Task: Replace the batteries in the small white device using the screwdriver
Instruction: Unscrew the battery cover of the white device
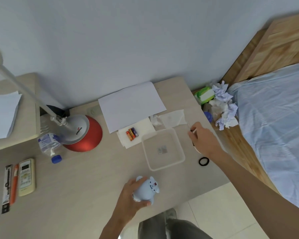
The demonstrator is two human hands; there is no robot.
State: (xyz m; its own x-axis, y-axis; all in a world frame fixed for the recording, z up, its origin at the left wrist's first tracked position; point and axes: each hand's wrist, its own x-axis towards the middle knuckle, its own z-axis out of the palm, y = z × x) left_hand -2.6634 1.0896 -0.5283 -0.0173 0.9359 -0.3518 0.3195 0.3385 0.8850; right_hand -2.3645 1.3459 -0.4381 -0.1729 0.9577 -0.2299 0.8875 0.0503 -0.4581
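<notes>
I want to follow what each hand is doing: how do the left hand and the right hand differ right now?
The left hand wraps around the pale blue device near the table's front edge; the right hand reaches further out, right of the clear tray, pinching the thin screwdriver. The left hand's load is bulky and rounded, the right hand's slim. Both are bare and gripping something.

The small device [148,189], a pale bluish-white animal-shaped toy with little ears and feet, is sitting tilted just above the near edge of the tabletop [86,173], its underside with a small panel and a red spot facing up. The left hand [131,195] is cupping it. The screwdriver [190,131], thin with a metal shaft and dark handle, is being gripped in the right hand [203,139] near the right edge. Three batteries [131,133], orange and purple, are lying side by side on a white napkin [136,133] toward the back middle.
</notes>
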